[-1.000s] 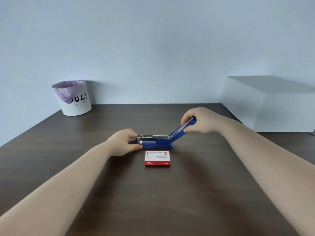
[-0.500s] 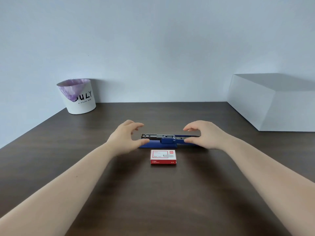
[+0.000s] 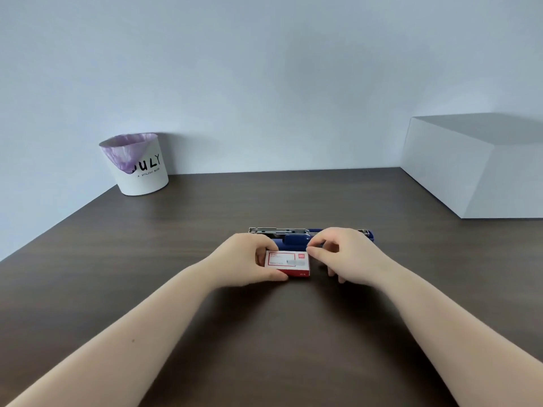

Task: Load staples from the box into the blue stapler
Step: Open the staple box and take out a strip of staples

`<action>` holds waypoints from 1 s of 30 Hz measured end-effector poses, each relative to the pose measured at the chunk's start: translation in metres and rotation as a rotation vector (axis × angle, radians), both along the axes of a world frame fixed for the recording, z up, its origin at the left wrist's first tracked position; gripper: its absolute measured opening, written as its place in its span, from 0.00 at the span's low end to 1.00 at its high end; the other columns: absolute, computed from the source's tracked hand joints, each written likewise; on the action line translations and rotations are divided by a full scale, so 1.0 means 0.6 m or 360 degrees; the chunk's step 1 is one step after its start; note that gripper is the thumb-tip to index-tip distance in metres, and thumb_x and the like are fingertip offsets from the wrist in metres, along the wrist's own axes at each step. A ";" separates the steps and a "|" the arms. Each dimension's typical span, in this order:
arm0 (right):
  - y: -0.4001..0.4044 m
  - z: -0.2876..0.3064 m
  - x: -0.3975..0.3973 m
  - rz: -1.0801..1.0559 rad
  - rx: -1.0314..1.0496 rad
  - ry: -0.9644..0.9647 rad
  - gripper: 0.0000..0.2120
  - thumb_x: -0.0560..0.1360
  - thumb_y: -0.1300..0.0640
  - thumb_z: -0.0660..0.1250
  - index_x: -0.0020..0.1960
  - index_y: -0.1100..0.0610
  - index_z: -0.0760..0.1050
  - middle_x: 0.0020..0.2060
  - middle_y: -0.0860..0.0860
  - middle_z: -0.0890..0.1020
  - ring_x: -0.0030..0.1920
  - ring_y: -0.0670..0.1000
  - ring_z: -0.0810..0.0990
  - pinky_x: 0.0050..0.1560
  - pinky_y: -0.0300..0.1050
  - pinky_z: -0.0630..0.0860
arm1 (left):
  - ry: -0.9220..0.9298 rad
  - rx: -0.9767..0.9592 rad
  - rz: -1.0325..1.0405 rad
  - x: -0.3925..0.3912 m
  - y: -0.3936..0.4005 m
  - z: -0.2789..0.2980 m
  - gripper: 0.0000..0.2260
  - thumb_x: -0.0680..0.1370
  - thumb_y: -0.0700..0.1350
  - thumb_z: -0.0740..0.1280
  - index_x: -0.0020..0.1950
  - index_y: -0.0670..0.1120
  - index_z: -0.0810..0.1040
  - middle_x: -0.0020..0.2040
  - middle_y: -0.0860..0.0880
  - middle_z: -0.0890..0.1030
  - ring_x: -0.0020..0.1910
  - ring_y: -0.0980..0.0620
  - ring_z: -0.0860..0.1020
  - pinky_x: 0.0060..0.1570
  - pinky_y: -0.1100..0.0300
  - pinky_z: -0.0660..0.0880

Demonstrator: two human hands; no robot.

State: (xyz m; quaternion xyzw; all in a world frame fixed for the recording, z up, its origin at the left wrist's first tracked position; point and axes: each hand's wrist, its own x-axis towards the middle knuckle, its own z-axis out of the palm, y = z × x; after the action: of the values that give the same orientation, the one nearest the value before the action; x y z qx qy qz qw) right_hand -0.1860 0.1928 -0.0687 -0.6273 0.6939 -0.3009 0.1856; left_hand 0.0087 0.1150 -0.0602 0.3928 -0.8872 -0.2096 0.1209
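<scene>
Both hands moved off blue stapler [image 3: 296, 241], left hand [image 3: 249, 261] clasping staple box [image 3: 288, 263], right hand [image 3: 343, 254] pinching its corner

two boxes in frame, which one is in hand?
The small red and white staple box, lying in front of the blue stapler, with the left hand gripping its left end. The large white box sits untouched at far right.
</scene>
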 end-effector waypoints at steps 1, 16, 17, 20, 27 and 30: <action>0.002 0.001 -0.002 0.0004 0.0018 -0.0048 0.07 0.76 0.51 0.63 0.50 0.51 0.78 0.30 0.48 0.79 0.18 0.41 0.73 0.22 0.32 0.70 | 0.0052 0.0034 0.0014 -0.001 -0.004 -0.003 0.20 0.64 0.56 0.76 0.53 0.51 0.79 0.44 0.51 0.83 0.36 0.59 0.76 0.44 0.63 0.74; 0.002 0.000 0.007 0.0037 0.0141 -0.0722 0.08 0.75 0.62 0.66 0.54 0.57 0.77 0.36 0.55 0.82 0.32 0.48 0.81 0.32 0.41 0.80 | 0.0446 0.0281 0.0091 0.001 -0.019 -0.024 0.19 0.61 0.48 0.80 0.50 0.53 0.80 0.45 0.47 0.85 0.44 0.47 0.83 0.52 0.52 0.80; 0.002 0.001 0.008 0.0034 0.0150 -0.0760 0.08 0.75 0.62 0.67 0.54 0.57 0.78 0.36 0.55 0.82 0.32 0.48 0.81 0.33 0.41 0.80 | 0.0457 0.0285 0.0082 0.002 -0.018 -0.024 0.18 0.61 0.48 0.80 0.48 0.54 0.79 0.45 0.48 0.85 0.44 0.47 0.83 0.52 0.52 0.80; 0.003 0.007 0.007 0.0014 0.0199 -0.0896 0.06 0.74 0.63 0.67 0.49 0.56 0.79 0.35 0.55 0.81 0.30 0.48 0.80 0.31 0.40 0.80 | 0.0497 0.0303 0.0040 0.007 -0.015 -0.019 0.17 0.61 0.48 0.80 0.45 0.57 0.78 0.44 0.48 0.85 0.44 0.45 0.83 0.52 0.50 0.80; 0.009 0.017 -0.015 -0.0092 0.0271 -0.0955 0.04 0.73 0.63 0.69 0.47 0.61 0.81 0.31 0.54 0.80 0.31 0.48 0.79 0.29 0.38 0.76 | 0.0508 0.0207 0.0063 0.047 -0.026 -0.006 0.16 0.60 0.50 0.80 0.43 0.55 0.80 0.42 0.48 0.83 0.35 0.54 0.77 0.41 0.61 0.77; 0.011 0.016 -0.017 -0.0077 0.0341 -0.0835 0.05 0.73 0.63 0.69 0.48 0.60 0.80 0.32 0.54 0.81 0.31 0.47 0.79 0.28 0.36 0.76 | 0.0421 0.0157 -0.0002 0.052 -0.031 -0.010 0.15 0.60 0.50 0.80 0.43 0.56 0.80 0.42 0.50 0.78 0.34 0.61 0.73 0.35 0.69 0.71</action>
State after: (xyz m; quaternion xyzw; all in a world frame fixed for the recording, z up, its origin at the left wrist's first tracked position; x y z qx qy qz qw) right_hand -0.1962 0.1995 -0.0589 -0.4881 0.6647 -0.3823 0.4168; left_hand 0.0398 0.0962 -0.0661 0.3665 -0.8525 -0.3030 0.2173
